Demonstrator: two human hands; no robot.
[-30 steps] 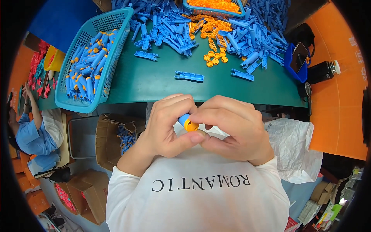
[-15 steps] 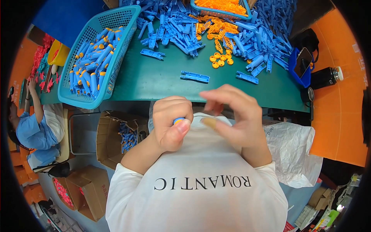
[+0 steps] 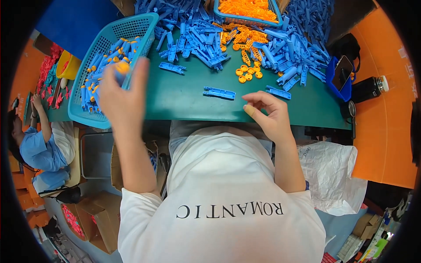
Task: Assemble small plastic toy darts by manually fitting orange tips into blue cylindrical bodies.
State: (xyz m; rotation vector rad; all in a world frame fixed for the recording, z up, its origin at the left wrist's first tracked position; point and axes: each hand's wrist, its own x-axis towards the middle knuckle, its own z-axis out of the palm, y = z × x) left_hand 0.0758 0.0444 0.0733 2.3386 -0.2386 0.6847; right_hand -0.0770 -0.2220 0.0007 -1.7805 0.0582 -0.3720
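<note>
My left hand (image 3: 120, 103), blurred by motion, is over the right side of the turquoise basket (image 3: 151, 26). Between its thumb and fingers is a blue tube with an orange end (image 3: 122, 67). Many similar blue-and-orange tubes (image 3: 94, 83) fill the basket. My right hand (image 3: 268, 115) hovers at the table's near edge with its fingers loosely bent, thumb apart and nothing between them; a yellowish cover wraps the thumb. Just left of it lies a blue half-shell (image 3: 219, 93), and another blue half-shell (image 3: 278, 92) is just beyond its fingers.
Piles of blue shells (image 3: 199, 39) and orange strips (image 3: 247, 35) cover the green table's (image 3: 184, 103) far side, near small round orange caps (image 3: 248, 72). A blue tray (image 3: 338, 87) holding a phone and a dark bottle (image 3: 369, 89) stand right. Another person (image 3: 44, 140) sits at left.
My left hand has swung from in front of my chest to the basket, carrying the tube. My right hand has drawn away to the right, down near the table edge.
</note>
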